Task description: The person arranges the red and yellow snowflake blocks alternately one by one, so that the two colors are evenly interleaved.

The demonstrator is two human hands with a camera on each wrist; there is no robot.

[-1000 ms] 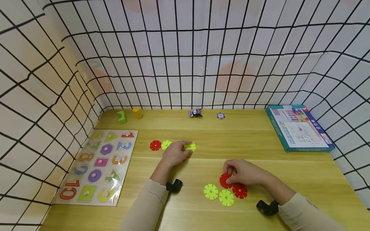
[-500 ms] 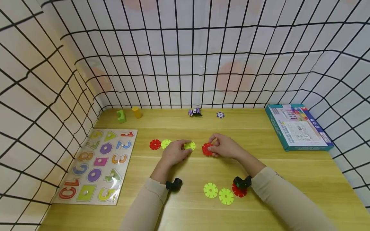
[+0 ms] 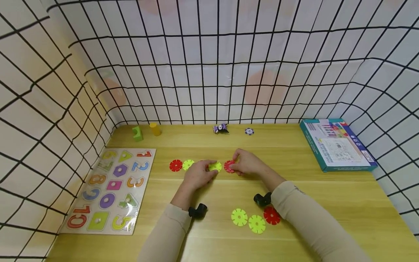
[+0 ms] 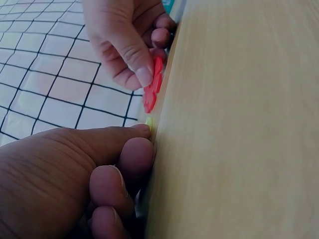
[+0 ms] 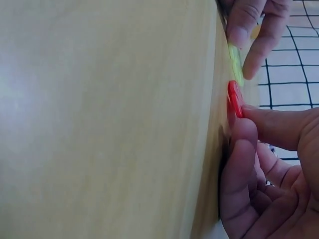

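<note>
Shifted since a second ago: one red disc [image 3: 226, 167], no longer lying at the near side, now sitting just right of the yellow disc [image 3: 216, 166]; my right hand [image 3: 247, 163] is travelling with it. Right hand: thumb and fingertips are pinching the red disc by its right side, presumably leaving its left edge free toward its neighbour; forearm is slanting in from the near right. Whether the two discs are touching, I cannot tell. Left hand [image 3: 198, 174]: thumb and forefinger are holding the yellow disc narrowly by its edges, likely keeping it from sliding; forearm is reaching forward, leaning slightly right. Further left, lying flat: an end red piece [image 3: 176, 165], a yellow piece [image 3: 188, 164]; anything beneath my palm is staying hidden. Near stock, seemingly waiting within right-hand reach: a left yellow spare [image 3: 239, 217], a middle yellow spare [image 3: 256, 224], a red spare [image 3: 272, 216].
</note>
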